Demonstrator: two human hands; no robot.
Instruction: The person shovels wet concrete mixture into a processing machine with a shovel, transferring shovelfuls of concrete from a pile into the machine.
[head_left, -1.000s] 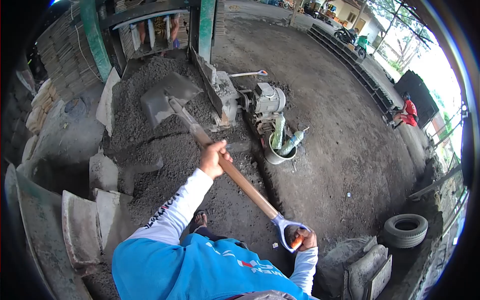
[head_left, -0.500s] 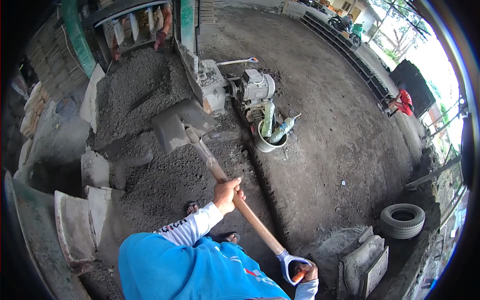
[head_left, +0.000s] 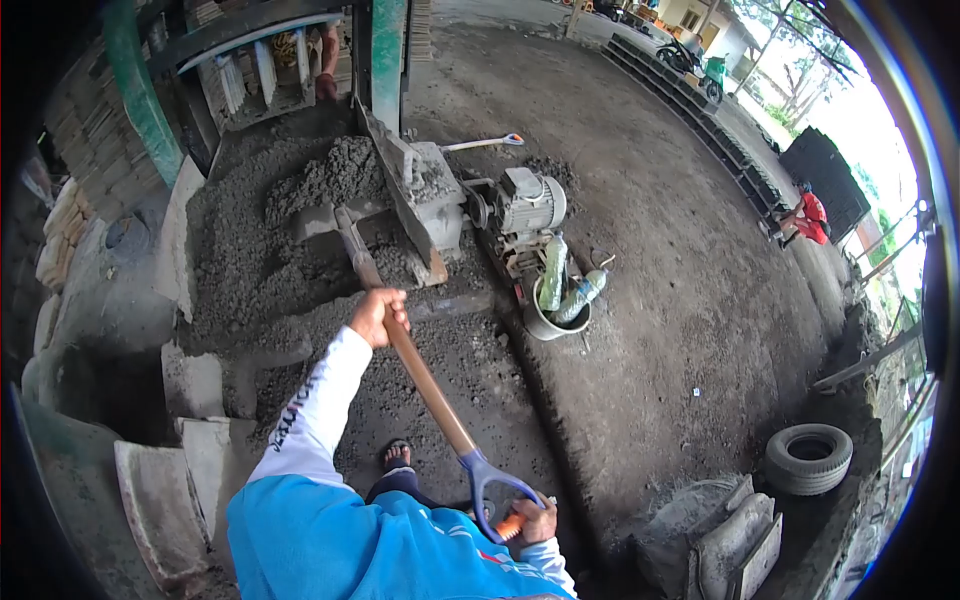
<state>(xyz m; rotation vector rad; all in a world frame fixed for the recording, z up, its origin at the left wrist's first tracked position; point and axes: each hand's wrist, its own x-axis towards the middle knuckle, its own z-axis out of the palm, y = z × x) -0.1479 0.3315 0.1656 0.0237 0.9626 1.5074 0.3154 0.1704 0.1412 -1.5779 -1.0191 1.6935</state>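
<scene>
A shovel [head_left: 425, 380] with a wooden shaft and a blue D-shaped handle runs from my body up to a heap of dark grey mix [head_left: 270, 215]. My left hand [head_left: 377, 316] is wrapped round the middle of the shaft. At the lower end, my right hand [head_left: 533, 520] grips the orange bar of the handle. The blade is partly buried in the heap, with a mound of mix over and beyond it. Beside the heap stands a concrete-crusted metal housing [head_left: 434, 195].
Right of the housing are a motor [head_left: 532, 200] and a bucket [head_left: 558, 318] holding bottles. Another shovel [head_left: 485, 143] lies behind. A tyre [head_left: 808, 458] rests at the right. A co-worker's arm [head_left: 327, 65] shows behind the heap; a person in red [head_left: 812, 218] crouches far right.
The shovel has gone forward and its blade, empty before, is now in the heap. My left arm has stretched out; my right hand has shifted left. One co-worker's hand is no longer visible.
</scene>
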